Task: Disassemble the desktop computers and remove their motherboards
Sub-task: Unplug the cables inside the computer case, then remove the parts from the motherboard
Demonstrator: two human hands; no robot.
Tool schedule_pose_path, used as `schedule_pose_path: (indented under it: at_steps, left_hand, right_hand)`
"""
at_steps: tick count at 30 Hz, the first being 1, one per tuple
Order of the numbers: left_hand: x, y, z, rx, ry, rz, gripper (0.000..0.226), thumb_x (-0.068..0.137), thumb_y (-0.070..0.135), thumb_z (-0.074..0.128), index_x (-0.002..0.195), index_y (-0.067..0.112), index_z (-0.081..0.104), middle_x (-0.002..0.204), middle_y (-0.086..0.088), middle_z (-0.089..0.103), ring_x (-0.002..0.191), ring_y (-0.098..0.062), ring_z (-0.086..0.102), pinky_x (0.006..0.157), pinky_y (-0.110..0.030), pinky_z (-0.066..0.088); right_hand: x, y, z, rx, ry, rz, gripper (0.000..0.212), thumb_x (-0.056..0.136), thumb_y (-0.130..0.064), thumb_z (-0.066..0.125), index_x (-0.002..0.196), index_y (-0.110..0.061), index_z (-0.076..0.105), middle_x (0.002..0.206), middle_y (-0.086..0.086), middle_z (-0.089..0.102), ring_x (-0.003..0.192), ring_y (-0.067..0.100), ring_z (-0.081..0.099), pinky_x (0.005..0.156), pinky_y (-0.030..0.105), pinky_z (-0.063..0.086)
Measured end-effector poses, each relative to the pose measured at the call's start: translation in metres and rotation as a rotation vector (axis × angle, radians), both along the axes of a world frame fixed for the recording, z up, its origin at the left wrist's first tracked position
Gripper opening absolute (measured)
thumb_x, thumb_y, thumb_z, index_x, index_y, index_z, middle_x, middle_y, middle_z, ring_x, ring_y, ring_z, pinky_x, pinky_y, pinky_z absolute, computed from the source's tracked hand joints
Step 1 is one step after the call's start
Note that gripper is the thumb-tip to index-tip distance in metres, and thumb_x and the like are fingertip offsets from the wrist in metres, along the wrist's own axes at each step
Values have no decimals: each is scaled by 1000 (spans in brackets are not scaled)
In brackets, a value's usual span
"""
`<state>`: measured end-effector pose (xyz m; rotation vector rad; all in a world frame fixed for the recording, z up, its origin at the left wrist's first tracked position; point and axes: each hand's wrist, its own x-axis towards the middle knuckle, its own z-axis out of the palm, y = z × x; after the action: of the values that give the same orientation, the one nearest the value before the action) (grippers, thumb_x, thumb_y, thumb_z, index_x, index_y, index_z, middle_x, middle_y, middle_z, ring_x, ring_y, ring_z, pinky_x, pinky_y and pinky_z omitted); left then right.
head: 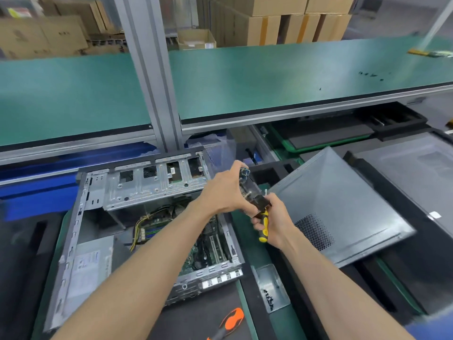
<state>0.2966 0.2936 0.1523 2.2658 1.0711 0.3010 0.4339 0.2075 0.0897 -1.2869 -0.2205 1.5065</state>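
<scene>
An opened computer case (137,231) lies on the tabletop (247,300), its motherboard (208,244) still bolted inside. Above its right edge, the left hand (225,192) grips a small removed part (250,190), while the right hand (274,224) holds a yellow-handled screwdriver (263,225). The part likely wants steadying and the driver kept square to its screw. A side panel (338,204) rests at right.

Forearms cover much of the motherboard (208,244). The orange screwdriver (229,323) runs off the bottom edge. The part in the left hand (224,190) is too blurred to name
</scene>
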Motion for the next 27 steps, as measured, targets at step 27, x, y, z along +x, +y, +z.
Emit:
schedule_pose_path:
  at_steps: [27]
  left_hand:
    - [114, 17, -121, 96, 851, -20, 78, 64, 22, 88, 128, 6, 46, 119, -7, 58, 110, -27, 62, 72, -33, 39]
  right_hand:
    - [89, 31, -63, -107, -524, 100, 17, 102, -9, 44, 102, -7, 61, 75, 14, 67, 51, 19, 57, 43, 28, 41]
